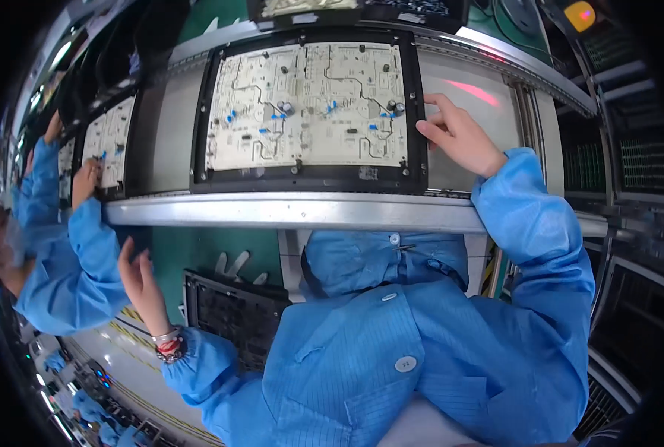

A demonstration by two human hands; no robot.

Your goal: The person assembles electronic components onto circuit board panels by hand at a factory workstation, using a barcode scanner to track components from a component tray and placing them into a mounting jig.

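A black frame carrier (310, 181) lies flat on the conveyor in front of me, holding two pale circuit boards (302, 104) side by side with blue, black and silver parts. My right hand (462, 138) is at the carrier's right edge. Its thumb and fingers are apart and slightly bent, the thumb tip touching or very near the black rim; it does not visibly grip it. My left hand (144, 290) hangs on the near side of the metal rail (302, 211), left of my body. Its fingers are spread and hold nothing; a bracelet circles the wrist.
At the left, a co-worker in blue (71, 276) has hands at another board carrier (108, 145). Below the rail, a dark tray (231, 313) and white gloves (231, 264) lie by a green surface (175, 253). Parts bins (310, 7) stand beyond the conveyor; racks (637, 164) stand right.
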